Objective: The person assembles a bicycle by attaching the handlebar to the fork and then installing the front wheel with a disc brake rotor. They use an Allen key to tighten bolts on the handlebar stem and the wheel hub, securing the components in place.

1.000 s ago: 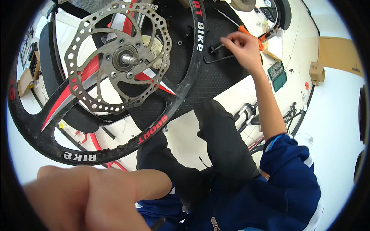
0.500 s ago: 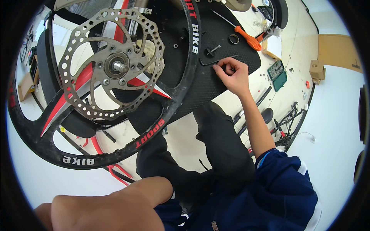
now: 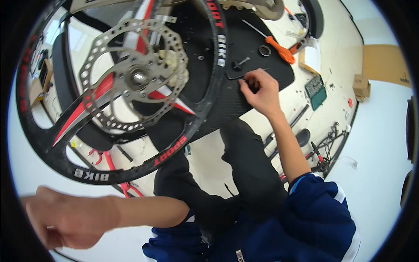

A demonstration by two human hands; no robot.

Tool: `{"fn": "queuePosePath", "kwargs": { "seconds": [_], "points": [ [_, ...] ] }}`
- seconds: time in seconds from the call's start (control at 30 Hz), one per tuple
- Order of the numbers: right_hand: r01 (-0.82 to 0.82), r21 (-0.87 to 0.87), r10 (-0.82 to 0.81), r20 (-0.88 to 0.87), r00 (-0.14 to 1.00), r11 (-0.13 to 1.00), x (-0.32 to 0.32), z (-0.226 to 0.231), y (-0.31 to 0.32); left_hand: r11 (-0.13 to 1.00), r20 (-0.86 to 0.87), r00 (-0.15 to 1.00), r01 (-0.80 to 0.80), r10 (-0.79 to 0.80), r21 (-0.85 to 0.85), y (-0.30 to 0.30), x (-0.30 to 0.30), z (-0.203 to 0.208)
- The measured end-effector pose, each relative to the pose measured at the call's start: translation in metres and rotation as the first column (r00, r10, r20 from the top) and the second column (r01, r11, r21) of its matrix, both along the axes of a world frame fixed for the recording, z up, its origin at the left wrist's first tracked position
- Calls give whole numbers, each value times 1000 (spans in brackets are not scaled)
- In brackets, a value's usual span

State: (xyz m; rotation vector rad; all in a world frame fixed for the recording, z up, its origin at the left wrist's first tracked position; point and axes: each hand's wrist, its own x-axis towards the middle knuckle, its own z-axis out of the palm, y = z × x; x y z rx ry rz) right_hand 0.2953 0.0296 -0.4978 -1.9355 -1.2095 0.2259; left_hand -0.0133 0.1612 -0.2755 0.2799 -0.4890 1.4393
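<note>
Wheel point(image 3: 74, 118) dominates ten o'clock, its brake rotor point(image 3: 121, 78) seated around the centre, so that part looks done. Left hand point(image 3: 72, 218), at eight o'clock, is blurred and curled; I cannot tell whether it holds anything. Right hand point(image 3: 263, 89), at two o'clock, keeps a narrow pinch, its grip unclear. Orange-handled screwdriver point(image 3: 279, 49) lies at one. Beside the pinch is a hex key point(image 3: 235, 78); a bolt point(image 3: 242, 62) at that hand's eleven and a ring point(image 3: 264, 51) at its twelve lie loose, suggesting unfinished fitting.
</note>
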Motion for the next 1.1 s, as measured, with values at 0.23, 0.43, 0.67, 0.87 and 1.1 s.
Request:
{"fn": "queuePosePath", "kwargs": {
  "seconds": [0.23, 0.43, 0.67, 0.87, 1.1],
  "points": [
    [-117, 3, 116, 110, 987, 993, 2, 10, 6, 944, -738, 609, -57, 291, 326, 20, 3, -23],
    [-41, 255, 86, -167, 982, 966, -26, 99, 13, 874, -875, -50, 99, 482, 476, 10, 39, -42],
    [-245, 478, 494, -511, 703, 843, -88, 167, 46, 853, -817, -287, 330, 500, 405, -5, 59, -47],
    [-196, 495, 479, -547, 687, 847, -93, 151, 56, 727, -709, -194, 320, 678, 608, 4, 50, -56],
    [-94, 517, 478, -687, 547, 851, -70, 126, 55, 975, -980, -84, 145, 181, 168, 1, 56, -50]
  ]
}}
